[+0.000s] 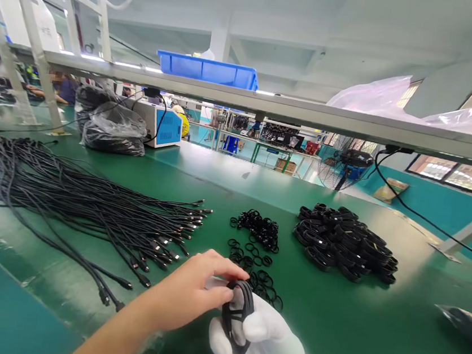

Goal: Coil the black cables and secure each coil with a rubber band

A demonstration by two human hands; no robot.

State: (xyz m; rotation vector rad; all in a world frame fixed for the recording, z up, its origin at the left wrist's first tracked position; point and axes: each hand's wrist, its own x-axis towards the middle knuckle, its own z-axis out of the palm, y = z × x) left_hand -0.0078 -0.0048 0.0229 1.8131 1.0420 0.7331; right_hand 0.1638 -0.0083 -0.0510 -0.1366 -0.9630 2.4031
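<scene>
A black cable wound into a small oval coil point(249, 299) is held upright in front of me, with a black band across its middle. My right hand point(272, 340), in a white glove, grips the coil from below and the right. The bare fingers of my left hand point(195, 289) close on its upper left edge. Just beyond my hands lie loose black rings point(264, 280), with a denser heap of small black rings point(258, 229) behind them. Left of these is a long bundle of straight black cables point(88, 200), its metal plugs pointing right.
A pile of coiled black cables point(346, 240) lies on the right of the green table point(218, 181). Black plastic bags point(113, 129) and a blue-white machine point(165, 123) stand at the back left. Overhead, a shelf point(286, 106) carries a blue crate point(207, 71). A clear bag point(466, 328) lies far right.
</scene>
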